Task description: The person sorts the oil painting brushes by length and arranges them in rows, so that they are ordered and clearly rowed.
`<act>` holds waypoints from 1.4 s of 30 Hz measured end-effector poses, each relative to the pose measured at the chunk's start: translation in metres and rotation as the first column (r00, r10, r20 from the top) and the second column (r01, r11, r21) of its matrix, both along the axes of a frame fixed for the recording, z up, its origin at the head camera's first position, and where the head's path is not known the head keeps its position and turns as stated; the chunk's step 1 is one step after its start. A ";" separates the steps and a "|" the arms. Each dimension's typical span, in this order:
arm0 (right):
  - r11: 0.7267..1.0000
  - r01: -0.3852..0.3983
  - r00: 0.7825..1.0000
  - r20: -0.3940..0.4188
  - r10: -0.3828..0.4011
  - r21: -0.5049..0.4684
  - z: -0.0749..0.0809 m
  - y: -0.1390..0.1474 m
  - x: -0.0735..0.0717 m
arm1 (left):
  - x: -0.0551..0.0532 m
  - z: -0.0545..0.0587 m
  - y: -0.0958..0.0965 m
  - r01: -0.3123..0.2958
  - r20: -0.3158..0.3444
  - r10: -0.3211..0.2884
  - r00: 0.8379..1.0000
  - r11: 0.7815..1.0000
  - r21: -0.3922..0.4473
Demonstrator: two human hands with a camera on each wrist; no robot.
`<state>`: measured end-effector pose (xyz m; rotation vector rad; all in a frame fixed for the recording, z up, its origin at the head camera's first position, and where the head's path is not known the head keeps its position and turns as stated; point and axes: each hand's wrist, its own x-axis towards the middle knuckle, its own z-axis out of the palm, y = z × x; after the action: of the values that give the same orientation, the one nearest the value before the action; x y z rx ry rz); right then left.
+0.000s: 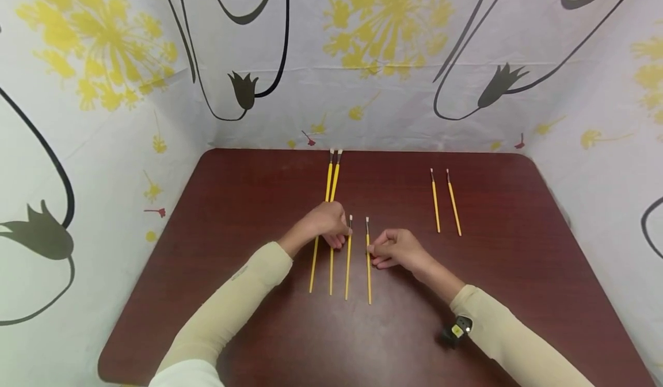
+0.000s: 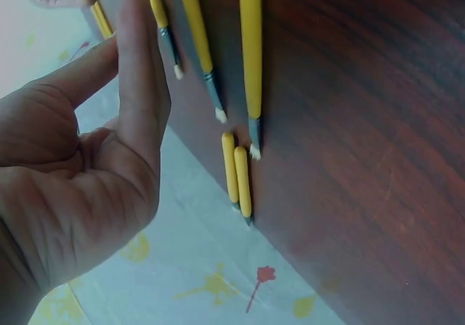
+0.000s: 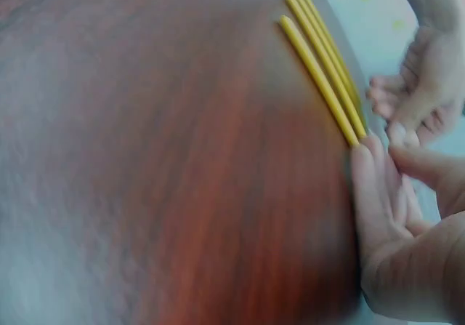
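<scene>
Side by side on the table lie several paintbrushes with yellow handles. My left hand (image 1: 328, 226) reaches over the two leftmost, hiding their upper parts, and pinches the third paintbrush (image 1: 347, 269) near its bristle end. Just right of it, my right hand (image 1: 399, 250) pinches the rightmost paintbrush (image 1: 369, 283) of the row between thumb and fingertips. Pale bristles of the row show in the left wrist view, on the nearest paintbrush (image 2: 251, 56) and its neighbour (image 2: 196, 34). The right wrist view shows the handle ends (image 3: 320, 78) pointing away from the right hand (image 3: 407, 223).
Two more paintbrushes (image 1: 336, 177) lie behind the left hand, their bristles at the table's back edge. Another pair of small paintbrushes (image 1: 453, 205) lies apart at the back right. Patterned sheeting (image 1: 311, 105) surrounds the dark red-brown table (image 1: 259, 174) at back and sides.
</scene>
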<state>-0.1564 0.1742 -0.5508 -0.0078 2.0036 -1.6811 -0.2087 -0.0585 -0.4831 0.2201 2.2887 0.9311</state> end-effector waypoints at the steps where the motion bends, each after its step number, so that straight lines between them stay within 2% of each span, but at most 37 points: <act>1: 1.000 -0.022 1.000 0.007 0.022 -0.005 0.001 0.004 -0.001 | 0.000 0.001 -0.002 0.014 0.010 -0.014 1.000 1.000 0.024; 5: 0.996 -0.083 0.996 0.029 0.084 -0.026 0.006 0.020 -0.004 | -0.004 0.004 -0.009 0.062 0.053 -0.070 0.996 0.990 0.125; 7: 0.995 -0.092 0.995 0.028 0.093 -0.034 0.009 0.030 -0.006 | -0.007 0.004 -0.012 0.066 0.067 -0.080 0.995 0.981 0.181; 10: 0.997 -0.076 0.997 0.020 0.076 -0.036 0.014 0.045 -0.009 | -0.012 0.002 -0.014 0.047 0.089 -0.075 0.993 0.957 0.286; 13: 0.998 -0.048 0.999 0.006 0.048 -0.032 0.021 0.061 -0.013 | -0.016 -0.002 -0.010 -0.003 0.098 -0.039 0.994 0.921 0.390; 17: 0.998 -0.054 0.998 -0.023 0.053 -0.036 0.030 0.087 -0.020 | -0.023 -0.007 0.001 -0.087 0.088 0.049 0.995 0.857 0.508; 22: 0.997 -0.074 0.995 -0.074 0.074 -0.003 0.046 0.118 -0.032 | -0.031 -0.008 0.021 -0.174 0.102 0.142 0.985 0.734 0.656; 24: 0.999 -0.033 0.995 -0.098 0.032 -0.008 0.049 0.127 -0.037 | -0.034 -0.009 0.030 -0.196 0.114 0.163 0.980 0.693 0.694; 26: 0.998 0.051 0.991 -0.123 -0.055 -0.037 0.050 0.133 -0.041 | -0.037 -0.009 0.040 -0.222 0.132 0.183 0.974 0.664 0.714; 28: 0.983 0.166 0.973 -0.147 -0.176 -0.080 0.049 0.138 -0.046 | -0.040 -0.010 0.050 -0.259 0.158 0.213 0.964 0.633 0.729; 29: 0.967 0.231 0.957 -0.156 -0.246 -0.112 0.048 0.139 -0.048 | -0.041 -0.010 0.056 -0.280 0.171 0.232 0.958 0.615 0.737; 31: 0.923 0.354 0.910 -0.171 -0.377 -0.147 0.046 0.141 -0.053 | -0.045 -0.011 0.068 -0.316 0.192 0.268 0.944 0.575 0.755; 33: 0.879 0.449 0.861 -0.187 -0.474 -0.159 0.045 0.143 -0.060 | -0.049 -0.012 0.080 -0.343 0.206 0.299 0.932 0.540 0.769; 35: 0.841 0.522 0.818 -0.198 -0.540 -0.141 0.043 0.145 -0.066 | -0.053 -0.013 0.091 -0.361 0.217 0.317 0.923 0.522 0.773; 36: 0.831 0.545 0.805 -0.210 -0.556 -0.111 0.042 0.145 -0.070 | -0.055 -0.014 0.097 -0.369 0.224 0.322 0.920 0.517 0.772; 38: 0.821 0.570 0.795 -0.228 -0.563 -0.041 0.040 0.147 -0.077 | -0.057 -0.015 0.106 -0.389 0.241 0.331 0.912 0.515 0.764; 40: 0.816 0.576 0.798 -0.250 -0.549 0.047 0.037 0.149 -0.085 | -0.060 -0.016 0.115 -0.410 0.260 0.339 0.904 0.518 0.750; 42: 0.812 0.566 0.811 -0.270 -0.518 0.140 0.034 0.150 -0.092 | -0.063 -0.019 0.122 -0.432 0.279 0.348 0.895 0.522 0.735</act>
<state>-0.2488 0.3243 -0.5168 0.5352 2.5217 -1.8423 -0.2713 0.0631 -0.5019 0.0045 1.6944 2.1289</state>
